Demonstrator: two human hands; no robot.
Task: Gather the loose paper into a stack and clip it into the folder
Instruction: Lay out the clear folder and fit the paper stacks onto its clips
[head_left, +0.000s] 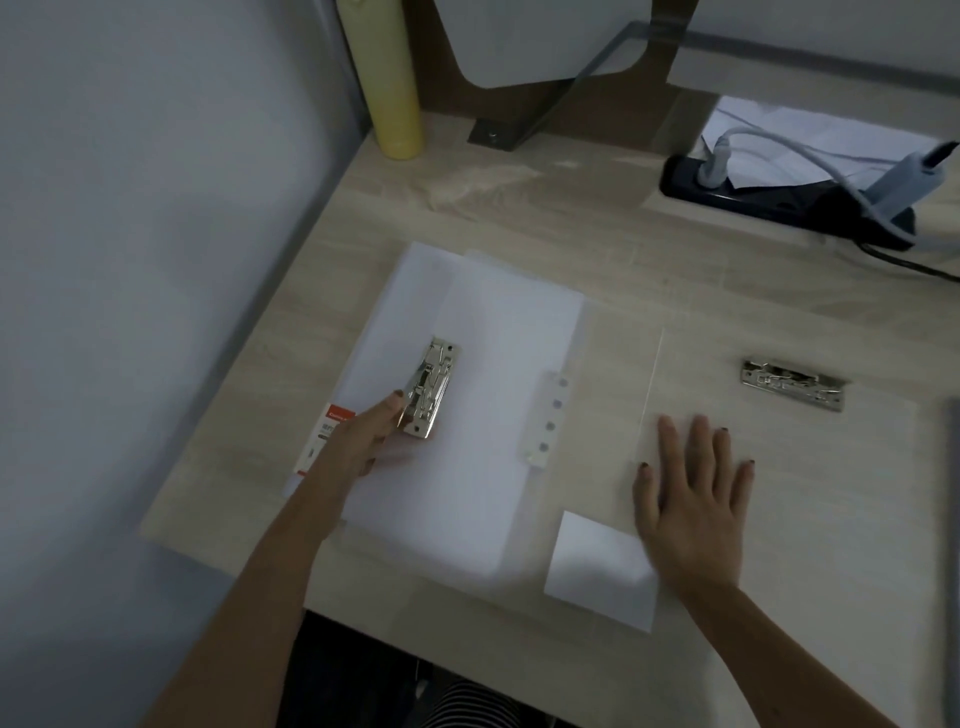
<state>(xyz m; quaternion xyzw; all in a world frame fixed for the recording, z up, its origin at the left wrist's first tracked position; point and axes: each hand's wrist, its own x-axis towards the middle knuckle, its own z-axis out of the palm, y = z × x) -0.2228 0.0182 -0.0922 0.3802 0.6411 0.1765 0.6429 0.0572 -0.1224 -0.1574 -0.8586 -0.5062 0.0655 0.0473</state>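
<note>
Only the head view is here, looking down on a pale wooden desk (519, 208). A clear plastic folder (805, 519) lies open and flat across the middle of the frame. On its left half, centre-left of the picture, rests a stack of paper (483, 415), white, with its edges not quite squared at the top. A metal clip (428, 387) sits on the left part of that stack, its lever lifted. The left hand (358, 441) reaches in from the lower left and its fingers are closed on the near end of the clip, one dark-nailed fingertip against the clip's left edge; the rest of the grip is blurred. A red label (332, 421) shows just beside the hand at the folder's left border. A plastic strip with four holes (550, 415) lies along the stack's right edge.

The right hand (696, 499) lies flat right of centre, fingers straight and spread, pressing on the folder's clear right half and holding nothing. Just below and left of it, a loose sheet (597, 566) lies at the lower centre, its right edge going under the wrist. A second clip (792, 384) lies on the right half, well apart from both hands.

At the upper left stands a yellow cylinder (389, 78). At the upper right, a black power strip (769, 197) with plugs and cables rests partly on more white paper (810, 135).
</note>
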